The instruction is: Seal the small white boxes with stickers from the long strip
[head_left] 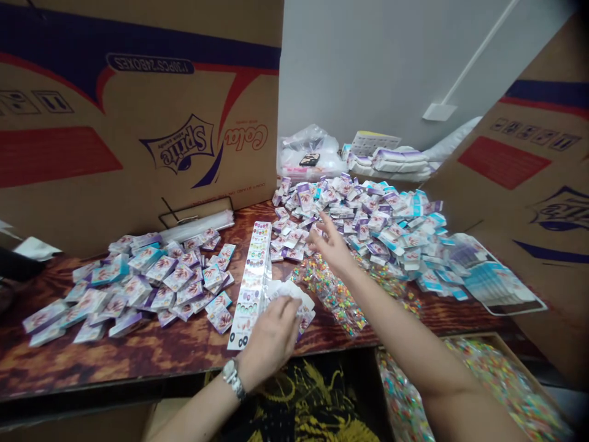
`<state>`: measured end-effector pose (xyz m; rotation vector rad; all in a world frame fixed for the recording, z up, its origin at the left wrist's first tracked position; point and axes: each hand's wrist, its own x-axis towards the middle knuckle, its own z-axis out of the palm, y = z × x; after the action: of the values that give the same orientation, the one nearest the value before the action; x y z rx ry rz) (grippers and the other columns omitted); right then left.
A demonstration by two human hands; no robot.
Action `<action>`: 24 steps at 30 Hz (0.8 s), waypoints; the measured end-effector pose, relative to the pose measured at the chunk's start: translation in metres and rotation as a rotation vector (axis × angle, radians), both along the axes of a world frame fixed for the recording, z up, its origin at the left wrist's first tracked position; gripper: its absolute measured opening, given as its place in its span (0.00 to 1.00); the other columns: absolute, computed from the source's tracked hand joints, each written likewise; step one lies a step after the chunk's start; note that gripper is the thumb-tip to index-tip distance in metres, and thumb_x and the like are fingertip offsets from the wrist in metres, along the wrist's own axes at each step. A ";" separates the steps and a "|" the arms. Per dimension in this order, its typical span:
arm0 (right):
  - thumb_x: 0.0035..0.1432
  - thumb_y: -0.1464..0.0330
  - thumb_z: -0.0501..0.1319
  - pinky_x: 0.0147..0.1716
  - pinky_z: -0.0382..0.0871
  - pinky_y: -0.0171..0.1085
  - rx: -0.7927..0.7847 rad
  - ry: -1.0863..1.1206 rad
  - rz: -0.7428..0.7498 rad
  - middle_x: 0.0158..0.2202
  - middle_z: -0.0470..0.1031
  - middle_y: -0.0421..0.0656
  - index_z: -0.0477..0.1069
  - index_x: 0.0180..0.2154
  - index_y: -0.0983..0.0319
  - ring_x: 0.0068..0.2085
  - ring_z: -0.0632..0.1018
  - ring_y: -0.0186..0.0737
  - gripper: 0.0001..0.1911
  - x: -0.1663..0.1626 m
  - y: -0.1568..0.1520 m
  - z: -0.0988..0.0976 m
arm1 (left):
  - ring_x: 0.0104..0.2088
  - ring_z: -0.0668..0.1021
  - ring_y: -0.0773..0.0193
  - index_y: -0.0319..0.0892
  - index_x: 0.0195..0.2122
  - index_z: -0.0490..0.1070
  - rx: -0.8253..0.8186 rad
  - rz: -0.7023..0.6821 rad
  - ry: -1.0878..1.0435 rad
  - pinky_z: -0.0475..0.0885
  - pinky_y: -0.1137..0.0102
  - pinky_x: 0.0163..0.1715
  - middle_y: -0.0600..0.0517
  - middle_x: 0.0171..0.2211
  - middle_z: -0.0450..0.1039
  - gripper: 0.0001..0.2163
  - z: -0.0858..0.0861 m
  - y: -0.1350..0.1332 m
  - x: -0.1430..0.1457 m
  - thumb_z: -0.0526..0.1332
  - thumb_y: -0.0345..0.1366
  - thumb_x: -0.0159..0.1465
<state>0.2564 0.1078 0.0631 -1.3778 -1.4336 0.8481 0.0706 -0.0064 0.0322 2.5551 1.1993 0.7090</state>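
My left hand (271, 334), with a silver watch on the wrist, has its fingers closed on a small white-and-purple carton (305, 320) near the table's front edge. White flaps show above the fingers; the hand hides much of the carton. Just left of it lies a long strip of printed sticker sheets (252, 276). My right hand (332, 245) is held out over the table with its fingers apart and nothing in them. Past its fingertips is a large heap of small cartons (359, 212). Under the right hand and forearm lie clear packets of colourful candy (338, 301).
A second pile of cartons (156, 282) covers the table's left side. Big cardboard boxes (184, 104) stand at left and right. A framed tray of flat cartons (499, 282) leans at right. Below the edge sits a box of candy packets (497, 380). Plastic bags (313, 150) lie behind.
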 end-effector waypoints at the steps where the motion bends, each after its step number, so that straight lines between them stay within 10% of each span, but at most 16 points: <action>1: 0.59 0.63 0.55 0.37 0.70 0.38 0.010 -0.137 0.069 0.50 0.69 0.47 0.59 0.57 0.58 0.37 0.75 0.36 0.24 0.005 -0.009 -0.006 | 0.41 0.72 0.61 0.38 0.50 0.61 -0.084 -0.054 0.087 0.72 0.66 0.42 0.45 0.42 0.67 0.13 -0.007 -0.005 0.004 0.49 0.28 0.65; 4: 0.59 0.65 0.56 0.41 0.66 0.38 -0.037 -0.602 0.368 0.37 0.74 0.43 0.73 0.41 0.59 0.39 0.74 0.40 0.11 0.014 -0.053 -0.034 | 0.38 0.72 0.59 0.35 0.46 0.64 -0.204 -0.128 0.372 0.73 0.67 0.35 0.44 0.39 0.68 0.13 -0.027 -0.016 0.016 0.51 0.23 0.60; 9: 0.57 0.65 0.58 0.36 0.65 0.36 -0.264 -0.927 0.291 0.38 0.72 0.45 0.72 0.40 0.60 0.37 0.75 0.42 0.10 0.009 -0.109 -0.075 | 0.37 0.72 0.54 0.29 0.43 0.66 -0.154 -0.154 0.544 0.72 0.64 0.32 0.40 0.37 0.69 0.13 -0.039 -0.019 0.025 0.52 0.19 0.57; 17: 0.57 0.66 0.56 0.40 0.66 0.37 -0.199 -0.642 -0.018 0.37 0.68 0.46 0.72 0.34 0.62 0.39 0.73 0.41 0.08 -0.006 -0.128 -0.097 | 0.38 0.73 0.58 0.32 0.49 0.62 -0.148 -0.079 0.507 0.72 0.67 0.34 0.42 0.39 0.68 0.15 -0.041 -0.019 0.024 0.52 0.22 0.59; 24: 0.54 0.66 0.58 0.40 0.68 0.38 -0.178 -0.313 -0.037 0.45 0.66 0.48 0.71 0.27 0.61 0.48 0.71 0.45 0.07 -0.010 -0.122 -0.061 | 0.43 0.71 0.51 0.33 0.58 0.52 -0.014 0.167 0.233 0.72 0.60 0.37 0.40 0.46 0.66 0.28 -0.031 -0.015 0.024 0.60 0.37 0.59</action>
<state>0.2468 -0.0145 0.0026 -1.7261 -1.5905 0.7752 0.0948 -0.0214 0.0013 2.6040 1.4978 0.4401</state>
